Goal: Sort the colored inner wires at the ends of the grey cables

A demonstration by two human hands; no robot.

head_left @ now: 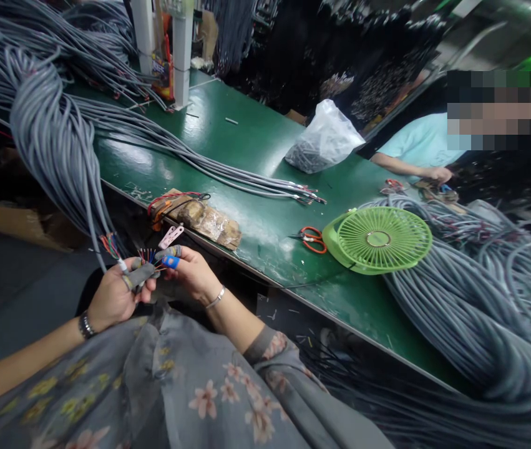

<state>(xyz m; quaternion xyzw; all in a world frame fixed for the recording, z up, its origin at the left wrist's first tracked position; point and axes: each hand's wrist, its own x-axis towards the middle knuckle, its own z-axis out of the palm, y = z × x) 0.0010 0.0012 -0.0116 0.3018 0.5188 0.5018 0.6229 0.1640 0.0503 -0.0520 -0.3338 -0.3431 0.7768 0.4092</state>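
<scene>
My left hand (122,290) is closed on the end of a grey cable, with taped fingers and thumb around it. From that grip, thin coloured wires (147,254) fan out toward the right. My right hand (188,268) is also closed, its taped fingers pinching at the wire tips; a blue wrap covers one finger. Beside the left hand, more stripped cable ends (110,244) show coloured wires. They hang from a thick bundle of grey cables (54,131) draped over the table edge. A pink clip-like piece (171,237) is just beyond my right fingers.
On the green table (256,156) lie a taped brown block (213,227), orange-handled scissors (312,239), a green fan (377,239) and a plastic bag (324,140). Grey cables (462,312) pile up at right. Across the table, a co-worker's hand (436,174) is busy near more cables.
</scene>
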